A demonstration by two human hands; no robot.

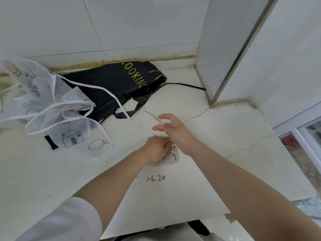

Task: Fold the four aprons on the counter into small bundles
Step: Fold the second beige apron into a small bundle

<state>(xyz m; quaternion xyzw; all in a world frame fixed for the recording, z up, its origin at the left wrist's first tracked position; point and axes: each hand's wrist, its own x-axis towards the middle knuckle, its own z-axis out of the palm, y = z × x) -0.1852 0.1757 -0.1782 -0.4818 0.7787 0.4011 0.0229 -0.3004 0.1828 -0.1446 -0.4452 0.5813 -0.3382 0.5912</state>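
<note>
Your left hand (156,149) gripped a small bundle (171,156) at mid-worktop (225,129). Your right hand (175,131) touched it, fingers spread loosely, a thin strap (152,116) trailing past them. A sheer apron (52,108) and a black apron (111,84) lay toward the worktop's back left.

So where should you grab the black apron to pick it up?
Probably by the folded fabric edge near the gold letters, coming from the right, its open side. The black apron lies flat against the wall, and the see-through cartoon apron covers its left part, with a white strap across it. Its thin black strap would only drag.
</note>
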